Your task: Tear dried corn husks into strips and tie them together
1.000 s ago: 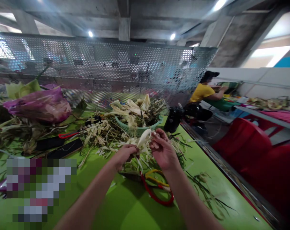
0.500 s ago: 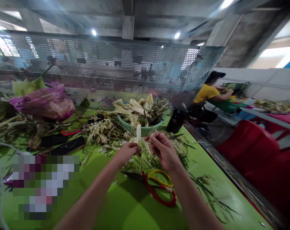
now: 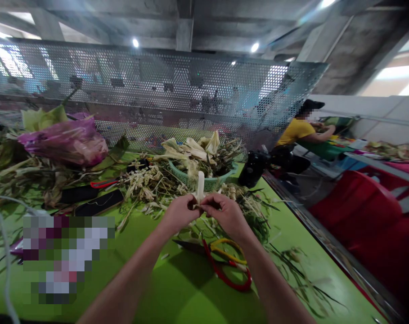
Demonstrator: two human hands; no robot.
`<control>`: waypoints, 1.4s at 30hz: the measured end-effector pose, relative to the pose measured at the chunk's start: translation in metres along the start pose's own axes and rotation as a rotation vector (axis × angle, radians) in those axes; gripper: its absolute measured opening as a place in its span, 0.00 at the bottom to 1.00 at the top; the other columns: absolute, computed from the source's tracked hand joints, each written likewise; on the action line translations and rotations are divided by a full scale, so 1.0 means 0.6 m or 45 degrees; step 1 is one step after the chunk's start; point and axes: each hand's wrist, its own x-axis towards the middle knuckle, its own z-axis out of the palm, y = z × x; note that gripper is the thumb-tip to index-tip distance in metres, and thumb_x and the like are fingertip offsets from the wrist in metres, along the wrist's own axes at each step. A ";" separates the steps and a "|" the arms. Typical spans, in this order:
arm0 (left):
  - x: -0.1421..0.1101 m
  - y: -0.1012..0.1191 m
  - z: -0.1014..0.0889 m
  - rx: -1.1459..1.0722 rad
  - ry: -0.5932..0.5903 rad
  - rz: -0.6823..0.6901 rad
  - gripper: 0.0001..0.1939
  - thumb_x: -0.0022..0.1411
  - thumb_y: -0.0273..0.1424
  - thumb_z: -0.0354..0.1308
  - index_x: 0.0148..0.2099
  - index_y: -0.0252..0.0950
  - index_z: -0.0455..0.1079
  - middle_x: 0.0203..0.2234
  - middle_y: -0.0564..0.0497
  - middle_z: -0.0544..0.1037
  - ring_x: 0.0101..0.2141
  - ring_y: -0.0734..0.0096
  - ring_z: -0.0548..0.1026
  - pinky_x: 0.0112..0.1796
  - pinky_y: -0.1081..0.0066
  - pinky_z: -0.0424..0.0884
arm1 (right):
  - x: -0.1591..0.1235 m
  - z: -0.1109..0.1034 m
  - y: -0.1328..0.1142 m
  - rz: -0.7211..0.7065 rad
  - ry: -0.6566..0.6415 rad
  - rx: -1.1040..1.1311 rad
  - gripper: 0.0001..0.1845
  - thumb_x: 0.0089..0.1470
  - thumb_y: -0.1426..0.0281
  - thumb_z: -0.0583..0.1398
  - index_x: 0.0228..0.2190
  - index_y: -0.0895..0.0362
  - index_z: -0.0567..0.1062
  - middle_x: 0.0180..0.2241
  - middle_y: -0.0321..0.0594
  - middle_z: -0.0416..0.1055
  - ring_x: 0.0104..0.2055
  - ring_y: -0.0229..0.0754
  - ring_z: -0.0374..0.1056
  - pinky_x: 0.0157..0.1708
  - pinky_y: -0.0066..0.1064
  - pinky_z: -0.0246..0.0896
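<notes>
A pale, narrow piece of corn husk stands upright between my hands over the green table. My left hand pinches its lower end with thumb and forefinger. From the other side my right hand is closed at the same spot, its fingertips against the husk's base; whether it holds a separate strip is too small to tell. Below the hands lie scissors with one red and one yellow handle, blades pointing left. Just behind stands a green plastic basket heaped with dried husks.
Husk scraps litter the table. A pink plastic bag, a dark flat object and a white cable are on the left. A black container stands right, near red chairs. A person in yellow sits beyond.
My right hand has moved left to meet my left hand at the base of the husk; before, they were apart. The view has shifted slightly.
</notes>
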 end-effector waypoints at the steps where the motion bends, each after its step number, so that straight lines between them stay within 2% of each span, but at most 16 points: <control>1: 0.000 0.000 0.000 0.005 0.005 0.000 0.07 0.49 0.35 0.56 0.27 0.35 0.65 0.21 0.57 0.67 0.24 0.76 0.62 0.25 0.75 0.56 | 0.000 -0.001 -0.001 0.001 -0.006 -0.010 0.03 0.50 0.68 0.62 0.29 0.54 0.76 0.28 0.36 0.72 0.28 0.38 0.65 0.29 0.29 0.59; 8: 0.002 -0.001 0.001 -0.050 0.053 0.018 0.09 0.46 0.33 0.59 0.31 0.36 0.63 0.25 0.55 0.70 0.27 0.75 0.65 0.28 0.74 0.59 | 0.000 -0.005 -0.005 -0.017 -0.059 -0.049 0.03 0.50 0.69 0.61 0.28 0.54 0.76 0.26 0.35 0.71 0.27 0.38 0.64 0.29 0.29 0.57; 16: -0.007 0.011 -0.002 0.081 0.047 0.010 0.08 0.46 0.31 0.58 0.29 0.37 0.60 0.23 0.56 0.67 0.25 0.74 0.63 0.26 0.74 0.53 | 0.000 0.008 -0.004 -0.056 -0.017 -0.123 0.03 0.49 0.72 0.61 0.28 0.53 0.77 0.27 0.36 0.72 0.31 0.41 0.67 0.32 0.31 0.58; 23: -0.007 0.013 -0.005 0.015 0.027 -0.021 0.11 0.47 0.34 0.59 0.29 0.37 0.60 0.23 0.56 0.68 0.26 0.74 0.63 0.27 0.75 0.54 | -0.003 0.004 -0.021 -0.184 -0.065 -0.083 0.11 0.51 0.76 0.57 0.32 0.52 0.78 0.33 0.40 0.72 0.36 0.43 0.68 0.39 0.34 0.61; 28: -0.006 0.001 0.004 0.030 0.036 0.010 0.11 0.48 0.35 0.60 0.31 0.36 0.63 0.25 0.54 0.71 0.27 0.73 0.65 0.28 0.74 0.57 | -0.004 0.011 -0.013 -0.103 0.029 0.000 0.12 0.48 0.77 0.59 0.35 0.51 0.76 0.33 0.36 0.74 0.36 0.42 0.69 0.39 0.34 0.62; 34: -0.004 -0.006 0.009 0.034 0.022 0.073 0.11 0.48 0.33 0.60 0.34 0.35 0.65 0.28 0.52 0.73 0.30 0.70 0.68 0.30 0.73 0.61 | -0.006 0.020 -0.008 -0.077 0.036 -0.023 0.12 0.48 0.77 0.60 0.35 0.51 0.75 0.32 0.35 0.75 0.33 0.41 0.70 0.36 0.32 0.63; 42: -0.003 0.003 -0.007 -0.304 -0.074 0.065 0.10 0.54 0.35 0.56 0.37 0.34 0.67 0.29 0.53 0.71 0.30 0.71 0.67 0.33 0.72 0.63 | -0.010 0.010 -0.026 -0.268 0.081 -0.185 0.14 0.54 0.76 0.56 0.39 0.51 0.75 0.39 0.39 0.75 0.41 0.44 0.70 0.42 0.34 0.63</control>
